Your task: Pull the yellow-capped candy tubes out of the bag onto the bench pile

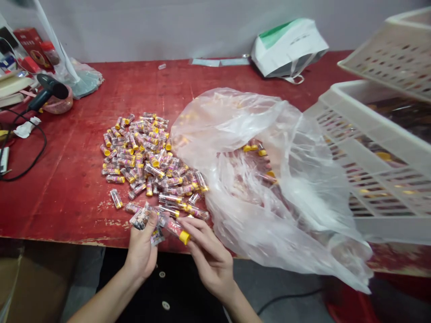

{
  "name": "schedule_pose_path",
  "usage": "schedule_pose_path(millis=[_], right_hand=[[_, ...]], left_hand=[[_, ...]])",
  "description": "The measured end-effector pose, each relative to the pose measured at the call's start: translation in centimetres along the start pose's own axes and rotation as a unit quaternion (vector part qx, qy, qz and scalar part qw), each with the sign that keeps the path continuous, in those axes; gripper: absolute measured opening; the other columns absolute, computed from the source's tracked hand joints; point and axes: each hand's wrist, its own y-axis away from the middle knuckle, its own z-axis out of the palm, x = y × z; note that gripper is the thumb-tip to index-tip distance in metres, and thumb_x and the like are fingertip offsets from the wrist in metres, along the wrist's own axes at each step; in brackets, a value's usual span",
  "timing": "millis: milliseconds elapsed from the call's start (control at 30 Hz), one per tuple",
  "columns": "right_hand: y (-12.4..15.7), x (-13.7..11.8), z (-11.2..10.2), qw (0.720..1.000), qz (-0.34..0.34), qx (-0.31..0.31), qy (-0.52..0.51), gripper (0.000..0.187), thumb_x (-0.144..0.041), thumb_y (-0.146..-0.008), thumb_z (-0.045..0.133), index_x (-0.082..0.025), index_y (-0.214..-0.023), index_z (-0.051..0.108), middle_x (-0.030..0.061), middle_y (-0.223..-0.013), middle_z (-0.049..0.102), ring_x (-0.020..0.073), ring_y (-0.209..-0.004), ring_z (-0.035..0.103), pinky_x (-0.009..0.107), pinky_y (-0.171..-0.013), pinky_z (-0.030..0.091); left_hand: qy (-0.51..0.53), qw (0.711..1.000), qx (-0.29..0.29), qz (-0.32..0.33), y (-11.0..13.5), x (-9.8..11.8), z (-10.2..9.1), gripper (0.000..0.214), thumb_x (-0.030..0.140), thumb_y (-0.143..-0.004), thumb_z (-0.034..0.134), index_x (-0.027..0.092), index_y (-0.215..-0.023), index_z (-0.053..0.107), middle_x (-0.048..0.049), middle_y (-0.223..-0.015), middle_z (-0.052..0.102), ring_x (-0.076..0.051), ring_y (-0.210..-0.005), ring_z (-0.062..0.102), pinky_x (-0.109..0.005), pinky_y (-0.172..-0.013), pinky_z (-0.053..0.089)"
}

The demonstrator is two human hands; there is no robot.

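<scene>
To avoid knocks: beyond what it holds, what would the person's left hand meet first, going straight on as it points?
The left hand would probably meet the heap of small clear plastic tubes with yellow caps first; its height above them is unclear.

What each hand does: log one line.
left hand: holding printed packet | right hand: at yellow-capped tube | tube pile: on table | plastic bag: beside tube pile

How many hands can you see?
2: the left hand grips printed packets, and the right hand has its fingers around a yellow-capped tube. No other hands show.
</scene>
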Motion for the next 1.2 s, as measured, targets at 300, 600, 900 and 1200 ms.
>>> schedule_pose_path(millis=[300,600,900,1200], right_hand=[[-1.6,0.4,0.8,0.998,-0.021,0.059,0.021,0.045,-0.004,-0.086,0.064,-0.036,-0.117,0.072,0.005,-0.107,0.073,0.0234,-0.104,0.064,0.046,-0.093,0.052],[-4.0,1.8,2.5,0.983,-0.003,0.177,-0.04,0.032,-0.005,-0.083,0.07,-0.033,-0.095,0.079,0.0034,-0.091,0.073,0.0216,-0.095,0.065,0.042,-0.086,0.052],[-8.7,2.8,4.2,0.973,-0.001,0.227,-0.047,0.01,-0.018,-0.085,0.07,-0.024,-0.086,0.078,0.0045,-0.089,0.072,0.0198,-0.088,0.067,0.037,-0.083,0.054],[-13.5,6.8,-16.1,0.845,0.107,0.139,0.505,0.022,-0.006,-0.082,0.05,-0.013,-0.086,0.07,0.0156,-0.094,0.067,0.0262,-0.095,0.061,0.037,-0.085,0.048]], left_hand=[[-0.097,0.994,-0.035,0.03,0.6,-0.2,0.1,0.037,0.042,-0.064,0.085,0.014,-0.078,0.064,-0.0015,-0.07,0.065,-0.011,-0.056,0.056,-0.022,-0.047,0.048],[-0.075,0.996,-0.019,0.052,-1.2,0.4,1.5,0.037,0.037,-0.063,0.086,0.014,-0.084,0.066,-0.0017,-0.078,0.067,-0.01,-0.06,0.059,-0.019,-0.048,0.051],[-0.021,0.998,-0.019,0.054,-3.4,2.7,3.5,0.029,0.027,-0.076,0.078,0.014,-0.1,0.068,-0.0061,-0.093,0.073,-0.016,-0.075,0.07,-0.028,-0.067,0.061],[-0.07,0.998,0.006,0.004,-5.3,3.5,0.5,0.02,0.006,-0.085,0.062,0.014,-0.102,0.07,-0.0088,-0.091,0.076,-0.019,-0.08,0.074,-0.028,-0.069,0.062]])
